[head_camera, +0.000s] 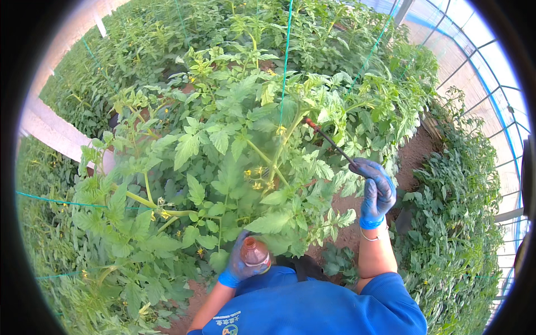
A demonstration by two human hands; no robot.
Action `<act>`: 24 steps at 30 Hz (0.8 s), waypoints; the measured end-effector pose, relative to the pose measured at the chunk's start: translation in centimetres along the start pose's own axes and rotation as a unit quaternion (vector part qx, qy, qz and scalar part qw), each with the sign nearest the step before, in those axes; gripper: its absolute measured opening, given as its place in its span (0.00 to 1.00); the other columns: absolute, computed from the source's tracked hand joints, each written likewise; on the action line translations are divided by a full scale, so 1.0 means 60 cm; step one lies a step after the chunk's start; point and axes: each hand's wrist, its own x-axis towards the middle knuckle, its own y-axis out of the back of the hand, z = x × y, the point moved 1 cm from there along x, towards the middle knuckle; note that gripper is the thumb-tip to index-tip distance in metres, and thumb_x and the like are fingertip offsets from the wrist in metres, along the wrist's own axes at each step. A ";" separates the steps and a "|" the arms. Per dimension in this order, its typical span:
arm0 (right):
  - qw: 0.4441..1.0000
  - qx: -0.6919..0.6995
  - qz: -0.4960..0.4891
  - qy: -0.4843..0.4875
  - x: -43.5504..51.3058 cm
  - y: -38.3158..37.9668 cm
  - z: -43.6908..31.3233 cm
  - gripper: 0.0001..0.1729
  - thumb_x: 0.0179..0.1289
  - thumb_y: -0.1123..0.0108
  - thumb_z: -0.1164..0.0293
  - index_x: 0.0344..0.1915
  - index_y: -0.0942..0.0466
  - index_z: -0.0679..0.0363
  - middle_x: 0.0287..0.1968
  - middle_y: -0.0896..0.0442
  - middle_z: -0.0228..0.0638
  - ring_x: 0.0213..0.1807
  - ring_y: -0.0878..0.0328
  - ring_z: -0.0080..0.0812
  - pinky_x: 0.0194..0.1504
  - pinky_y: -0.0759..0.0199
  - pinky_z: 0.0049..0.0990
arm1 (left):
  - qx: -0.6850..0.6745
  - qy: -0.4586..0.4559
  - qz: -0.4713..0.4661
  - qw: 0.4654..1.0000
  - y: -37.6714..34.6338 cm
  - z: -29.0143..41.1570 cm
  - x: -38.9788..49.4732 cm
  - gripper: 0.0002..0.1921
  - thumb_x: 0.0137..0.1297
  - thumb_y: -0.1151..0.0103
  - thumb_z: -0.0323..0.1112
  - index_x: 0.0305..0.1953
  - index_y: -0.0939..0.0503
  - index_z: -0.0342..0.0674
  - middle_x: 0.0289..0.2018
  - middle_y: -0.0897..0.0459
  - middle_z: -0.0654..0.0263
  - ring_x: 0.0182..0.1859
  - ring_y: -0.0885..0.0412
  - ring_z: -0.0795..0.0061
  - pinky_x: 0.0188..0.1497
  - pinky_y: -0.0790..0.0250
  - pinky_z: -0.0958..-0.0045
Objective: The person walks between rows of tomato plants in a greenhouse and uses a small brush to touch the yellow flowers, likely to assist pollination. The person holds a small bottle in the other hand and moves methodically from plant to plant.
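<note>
My left hand [240,261], in a stained blue glove, is wrapped around a small open bottle [254,252] with reddish liquid inside, close to my body. Raised at the right, my gloved right hand [377,190] grips a thin dark brush [336,145] by its end. The brush's red-stained tip [310,122] points up and left, near the upper stem of a tomato plant [278,155]; whether they touch I cannot tell. Below and left of that tip hangs a cluster of yellow tomato flowers [259,178]. More yellow flowers [161,214] sit on a stem at the left.
Green twine [286,63] runs down to the middle plant, and another string [83,204] crosses at the left. Dense tomato rows surround me. Bare soil [418,153] shows at the right. A pale beam [63,130] stands left; a metal-framed plastic greenhouse wall [473,71] curves along the right.
</note>
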 end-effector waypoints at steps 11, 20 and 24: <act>0.973 0.131 0.112 -0.154 -0.089 0.174 0.068 0.17 0.68 0.47 0.67 0.47 0.24 0.72 0.41 0.17 0.49 0.41 0.18 0.40 0.48 0.26 0.35 | 0.009 -0.146 0.299 0.943 0.046 -0.083 0.045 0.37 0.40 0.25 0.45 0.51 0.31 0.36 0.44 0.26 0.67 0.47 0.25 0.73 0.51 0.30 0.70; 0.952 0.185 0.105 -0.220 -0.148 0.232 0.003 0.14 0.67 0.51 0.73 0.46 0.24 0.71 0.41 0.17 0.48 0.43 0.19 0.39 0.51 0.28 0.36 | -0.095 -0.090 0.264 0.956 0.123 -0.175 0.091 0.41 0.44 0.26 0.41 0.60 0.34 0.36 0.46 0.23 0.64 0.46 0.23 0.73 0.50 0.29 0.69; 0.954 0.182 0.153 -0.184 -0.163 0.274 -0.008 0.13 0.67 0.50 0.74 0.45 0.24 0.71 0.42 0.18 0.45 0.42 0.19 0.39 0.50 0.28 0.34 | 0.020 -0.217 0.297 0.930 0.083 -0.103 0.102 0.44 0.41 0.25 0.44 0.61 0.35 0.34 0.51 0.25 0.63 0.49 0.23 0.71 0.54 0.31 0.69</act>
